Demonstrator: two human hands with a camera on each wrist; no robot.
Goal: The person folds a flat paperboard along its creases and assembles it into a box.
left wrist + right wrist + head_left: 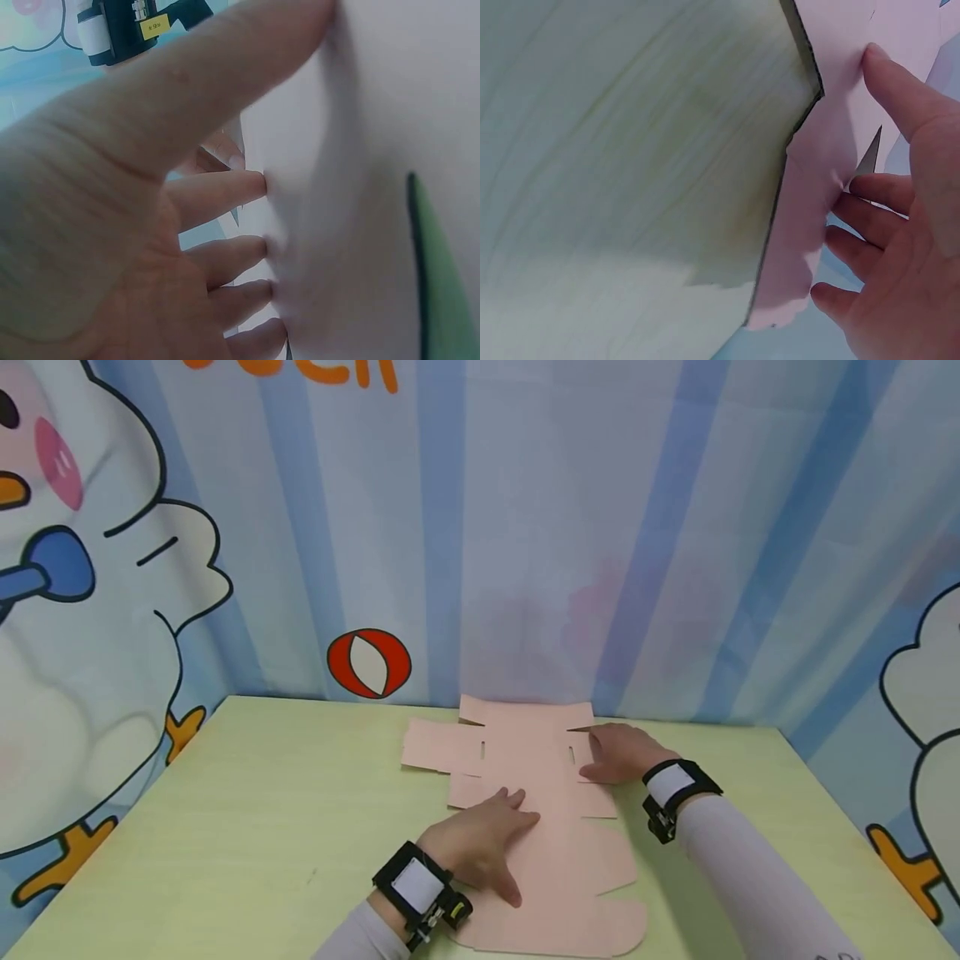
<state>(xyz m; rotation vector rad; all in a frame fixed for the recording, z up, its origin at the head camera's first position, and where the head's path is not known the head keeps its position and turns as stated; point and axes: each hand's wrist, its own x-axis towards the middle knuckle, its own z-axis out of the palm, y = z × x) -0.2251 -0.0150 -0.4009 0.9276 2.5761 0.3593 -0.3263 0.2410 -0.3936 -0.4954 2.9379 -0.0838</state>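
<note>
A flat, pink die-cut cardboard box blank [540,860] lies unfolded on the table, its side flaps spread and two short slits near the upper part. My left hand [483,847] rests on its left-middle area with fingers spread, and the fingertips and thumb press on the pink surface in the left wrist view. At the upper right side, my right hand [622,753] covers most of a side flap [799,232]. In the right wrist view its thumb touches the panel, while the extended fingers rest against the flap, which is bent along a crease.
The pale yellow-green table [262,827] extends to both sides of the cardboard. Behind it hangs a blue striped cloth backdrop [525,527] with cartoon figures, close to the blank's far edge. A left side flap [442,745] sticks out over the tabletop.
</note>
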